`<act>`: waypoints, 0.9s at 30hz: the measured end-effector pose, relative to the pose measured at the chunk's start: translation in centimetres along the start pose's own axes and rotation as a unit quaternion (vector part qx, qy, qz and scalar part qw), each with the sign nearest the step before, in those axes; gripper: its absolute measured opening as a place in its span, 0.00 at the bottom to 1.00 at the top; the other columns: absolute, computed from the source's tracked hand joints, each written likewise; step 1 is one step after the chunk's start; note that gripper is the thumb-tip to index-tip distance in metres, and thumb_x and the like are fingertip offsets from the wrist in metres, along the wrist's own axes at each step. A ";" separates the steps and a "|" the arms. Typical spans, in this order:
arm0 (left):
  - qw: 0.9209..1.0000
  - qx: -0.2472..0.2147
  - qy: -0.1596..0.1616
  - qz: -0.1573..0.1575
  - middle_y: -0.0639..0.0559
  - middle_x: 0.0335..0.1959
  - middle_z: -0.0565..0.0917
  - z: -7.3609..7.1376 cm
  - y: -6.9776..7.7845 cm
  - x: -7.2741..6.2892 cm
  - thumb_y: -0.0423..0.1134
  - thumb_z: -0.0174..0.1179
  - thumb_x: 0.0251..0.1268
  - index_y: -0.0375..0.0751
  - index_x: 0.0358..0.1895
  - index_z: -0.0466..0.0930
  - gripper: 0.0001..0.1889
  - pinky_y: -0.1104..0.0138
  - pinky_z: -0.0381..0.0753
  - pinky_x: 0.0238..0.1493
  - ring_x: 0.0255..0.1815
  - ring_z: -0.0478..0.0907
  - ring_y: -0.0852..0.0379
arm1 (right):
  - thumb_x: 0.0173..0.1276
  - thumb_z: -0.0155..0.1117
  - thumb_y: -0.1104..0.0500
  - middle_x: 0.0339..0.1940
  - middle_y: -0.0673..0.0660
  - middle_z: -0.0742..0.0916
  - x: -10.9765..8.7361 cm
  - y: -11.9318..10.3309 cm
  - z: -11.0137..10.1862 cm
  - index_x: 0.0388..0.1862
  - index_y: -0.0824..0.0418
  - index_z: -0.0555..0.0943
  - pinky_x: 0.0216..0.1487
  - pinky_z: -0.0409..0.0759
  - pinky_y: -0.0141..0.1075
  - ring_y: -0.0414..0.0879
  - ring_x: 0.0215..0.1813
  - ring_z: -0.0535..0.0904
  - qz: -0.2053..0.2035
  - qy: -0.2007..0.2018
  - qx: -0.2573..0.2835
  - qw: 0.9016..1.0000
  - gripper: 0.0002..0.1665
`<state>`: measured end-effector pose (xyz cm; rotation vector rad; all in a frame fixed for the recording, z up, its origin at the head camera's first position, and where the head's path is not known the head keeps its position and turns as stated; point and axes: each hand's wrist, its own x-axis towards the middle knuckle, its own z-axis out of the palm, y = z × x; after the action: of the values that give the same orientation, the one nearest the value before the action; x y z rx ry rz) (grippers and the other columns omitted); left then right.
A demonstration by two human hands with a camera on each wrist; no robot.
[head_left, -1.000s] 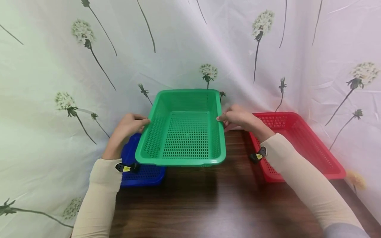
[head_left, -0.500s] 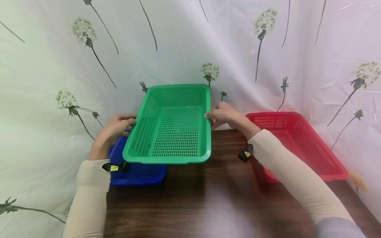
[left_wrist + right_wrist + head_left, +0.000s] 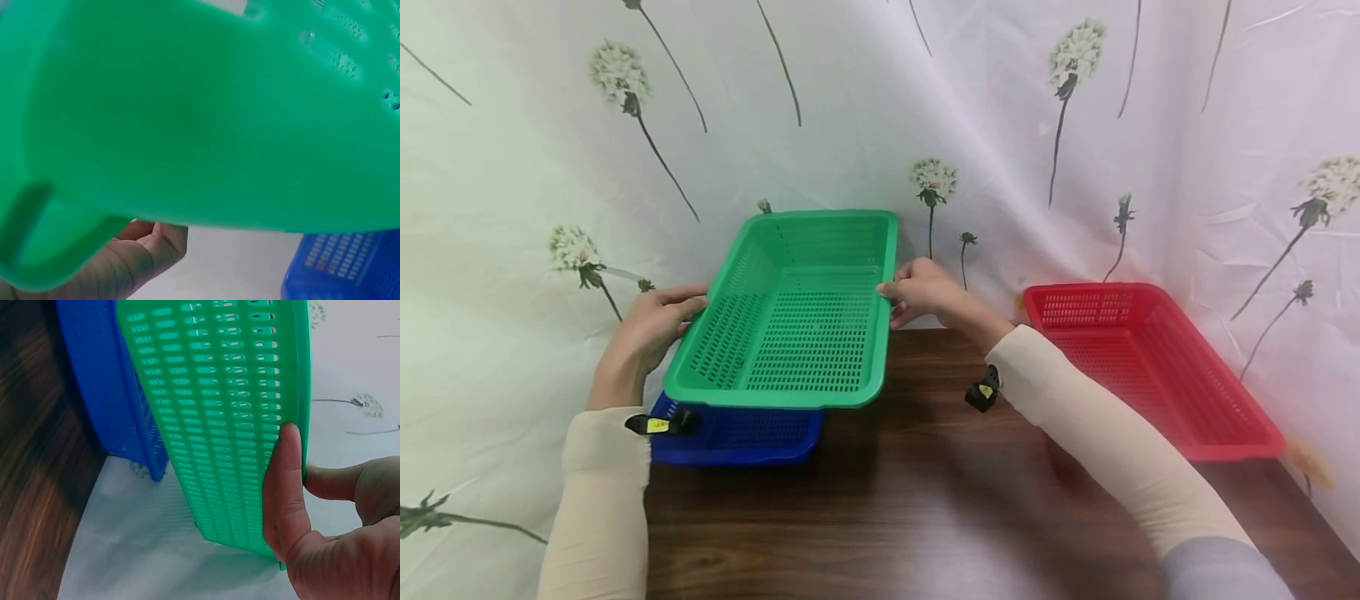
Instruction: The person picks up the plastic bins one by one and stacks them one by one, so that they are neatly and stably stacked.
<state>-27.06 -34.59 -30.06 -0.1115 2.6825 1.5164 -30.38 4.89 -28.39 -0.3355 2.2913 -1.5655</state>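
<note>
Though slotted, a smooth-rimmed green basket (image 3: 812, 329) in the grip of left hand (image 3: 649, 327) and right hand (image 3: 927, 290)

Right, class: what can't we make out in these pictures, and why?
Head: much inside the blue basket, behind the green basket.
Head: part of the red basket, behind the right sleeve.
Left wrist: part of the left hand, behind the green basket.
Right wrist: part of the blue basket, past the top edge.

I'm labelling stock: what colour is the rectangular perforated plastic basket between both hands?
The basket is green, clearest in the head view.
</note>
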 end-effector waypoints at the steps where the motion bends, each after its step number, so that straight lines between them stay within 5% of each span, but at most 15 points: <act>1: 1.000 0.001 0.010 0.001 0.38 0.82 0.64 -0.2 -0.2 0.0 0.54 0.47 0.87 0.39 0.85 0.59 0.34 0.80 0.83 0.49 0.52 0.75 0.73 | 0.84 0.60 0.58 0.38 0.62 0.89 0.2 0.0 0.2 0.49 0.74 0.84 0.44 0.93 0.41 0.49 0.36 0.89 -0.003 -0.001 0.001 1.000 0.17; 5: 0.999 0.012 0.043 0.000 0.51 0.70 0.72 -1.1 -1.0 -0.3 0.56 0.51 0.85 0.36 0.82 0.65 0.35 0.79 0.83 0.47 0.52 0.75 0.70 | 0.84 0.60 0.58 0.38 0.61 0.90 1.1 -0.1 1.2 0.45 0.72 0.84 0.44 0.93 0.40 0.49 0.36 0.90 -0.007 -0.009 0.008 1.000 0.16; 8: 0.999 0.023 0.047 -0.002 0.43 0.76 0.70 -1.8 -1.5 -0.7 0.58 0.51 0.84 0.38 0.82 0.65 0.35 0.80 0.82 0.47 0.57 0.74 0.66 | 0.83 0.61 0.58 0.37 0.61 0.89 1.7 -0.3 2.0 0.37 0.69 0.82 0.43 0.93 0.40 0.48 0.34 0.89 -0.001 -0.014 0.011 1.000 0.16; 12: 0.999 0.035 0.038 -0.009 0.34 0.87 0.54 -2.8 -2.3 -1.2 0.58 0.50 0.84 0.41 0.84 0.61 0.37 0.80 0.80 0.49 0.62 0.71 0.67 | 0.83 0.61 0.59 0.36 0.61 0.89 2.3 -0.6 3.2 0.37 0.70 0.82 0.47 0.92 0.44 0.46 0.32 0.88 0.007 -0.026 0.023 0.999 0.16; 16: 0.998 0.044 0.032 -0.019 0.34 0.87 0.53 -3.5 -2.8 -1.6 0.58 0.50 0.84 0.43 0.86 0.58 0.37 0.65 0.80 0.69 0.75 0.71 0.50 | 0.83 0.60 0.60 0.40 0.64 0.91 2.7 -0.8 4.1 0.42 0.72 0.84 0.50 0.92 0.44 0.45 0.31 0.88 0.009 -0.036 0.033 0.999 0.15; 19: 0.998 0.051 0.033 -0.024 0.35 0.88 0.51 -3.9 -3.1 -1.8 0.59 0.49 0.85 0.43 0.86 0.57 0.37 0.49 0.71 0.80 0.85 0.59 0.36 | 0.84 0.60 0.61 0.45 0.67 0.91 2.8 -0.9 4.7 0.36 0.72 0.82 0.46 0.92 0.41 0.45 0.31 0.88 0.007 -0.043 0.037 0.998 0.16; 27: 0.997 0.047 0.042 -0.040 0.33 0.88 0.48 -4.8 -4.0 -2.1 0.56 0.48 0.86 0.38 0.86 0.55 0.37 0.43 0.63 0.83 0.86 0.52 0.31 | 0.84 0.59 0.62 0.44 0.67 0.91 3.2 -0.9 6.1 0.23 0.66 0.76 0.42 0.92 0.38 0.45 0.32 0.89 -0.007 -0.057 0.025 0.998 0.23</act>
<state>-24.64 -40.68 -30.83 -0.2787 2.7714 1.3916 -30.84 -1.82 -30.04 -0.4172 2.1643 -1.5659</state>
